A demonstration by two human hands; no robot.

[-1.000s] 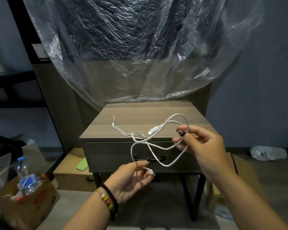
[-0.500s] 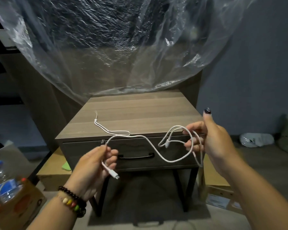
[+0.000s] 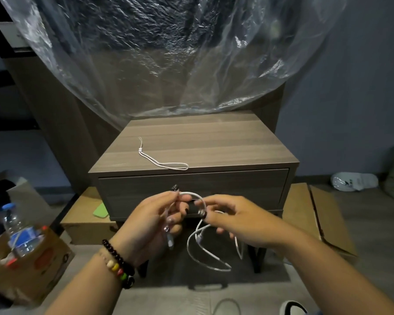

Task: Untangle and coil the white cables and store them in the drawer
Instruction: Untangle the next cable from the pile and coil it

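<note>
Thin white rubbery charging cable [image 3: 195, 253]: light, floppy, springy. Left hand [image 3: 152, 221] and right hand [image 3: 237, 220] fingers pinching it; best gripped near the plugs.

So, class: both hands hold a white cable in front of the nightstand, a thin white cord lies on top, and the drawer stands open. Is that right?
Not quite. In the head view the drawer is closed. Both the left hand and right hand do hold the white cable, and the thin cord lies on the nightstand.
</note>
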